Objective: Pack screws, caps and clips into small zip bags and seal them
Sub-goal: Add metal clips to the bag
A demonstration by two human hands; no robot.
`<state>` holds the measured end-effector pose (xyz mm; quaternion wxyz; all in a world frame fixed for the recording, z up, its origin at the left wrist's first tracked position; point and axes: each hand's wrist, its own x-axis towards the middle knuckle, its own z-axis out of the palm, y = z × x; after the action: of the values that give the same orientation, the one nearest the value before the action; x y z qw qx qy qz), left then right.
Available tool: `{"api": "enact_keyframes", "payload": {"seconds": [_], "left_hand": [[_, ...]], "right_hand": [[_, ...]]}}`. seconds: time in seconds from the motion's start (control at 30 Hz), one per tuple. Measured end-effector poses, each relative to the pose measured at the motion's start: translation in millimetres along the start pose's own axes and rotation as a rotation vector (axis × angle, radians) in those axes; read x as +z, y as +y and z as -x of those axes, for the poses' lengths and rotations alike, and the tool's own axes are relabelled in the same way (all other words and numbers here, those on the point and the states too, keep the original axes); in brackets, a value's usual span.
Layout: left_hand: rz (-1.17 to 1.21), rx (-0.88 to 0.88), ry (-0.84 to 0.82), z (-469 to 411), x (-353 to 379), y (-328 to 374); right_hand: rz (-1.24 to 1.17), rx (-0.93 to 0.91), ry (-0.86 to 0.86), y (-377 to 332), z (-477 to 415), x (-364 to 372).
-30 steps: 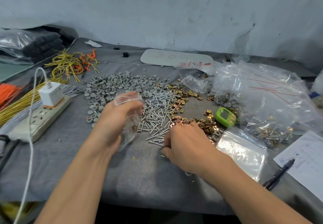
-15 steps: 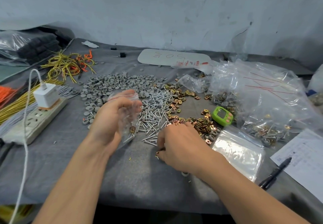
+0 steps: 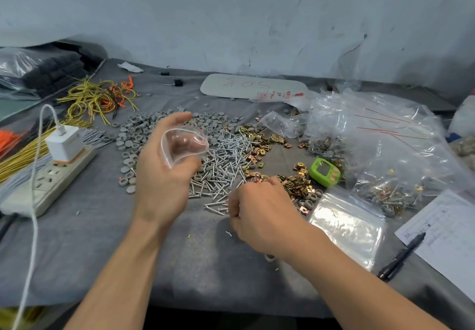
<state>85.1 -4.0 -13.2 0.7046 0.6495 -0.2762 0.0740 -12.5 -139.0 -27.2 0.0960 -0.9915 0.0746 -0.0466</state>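
While left hand [image 3: 162, 183] is gripping zip bag [image 3: 183, 144] open for filling mid-frame, we're curling right hand [image 3: 259, 214] over screws [image 3: 226, 160]; pinch unseen.

Grey caps [image 3: 144, 134], silver screws [image 3: 226, 165], brass-gold clips [image 3: 295, 184], green timer [image 3: 324, 172], yellow wires [image 3: 95, 98], grey cloth [image 3: 102, 239].

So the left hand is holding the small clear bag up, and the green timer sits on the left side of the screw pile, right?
Not quite. The head view shows the green timer on the right side of the screw pile, beyond the brass clips. The rest stands: the left hand holds the small clear bag up.
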Motion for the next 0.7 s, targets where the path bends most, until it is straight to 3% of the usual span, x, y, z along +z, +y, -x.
{"api": "enact_keyframes", "payload": {"seconds": [0.13, 0.2, 0.3, 0.43, 0.7], "left_hand": [[-0.358, 0.102, 0.019, 1.7, -0.2, -8.5], [-0.584, 0.031, -0.122, 5.4, 6.2, -15.5], [-0.739, -0.069, -0.333, 15.0, 23.6, -24.9], [-0.845, -0.141, -0.431, 18.8, 34.5, -32.9], [-0.745, -0.154, -0.337, 16.7, 35.3, -29.3]], "right_hand": [[-0.176, 0.143, 0.163, 7.0, -2.6, -10.2], [-0.299, 0.222, 0.244, 13.5, -5.5, -14.9], [-0.429, 0.267, 0.319, 23.9, -10.3, -19.5], [-0.552, 0.261, 0.277, 27.1, -15.0, -23.3], [-0.493, 0.307, 0.216, 23.1, -24.6, -18.9]]}}
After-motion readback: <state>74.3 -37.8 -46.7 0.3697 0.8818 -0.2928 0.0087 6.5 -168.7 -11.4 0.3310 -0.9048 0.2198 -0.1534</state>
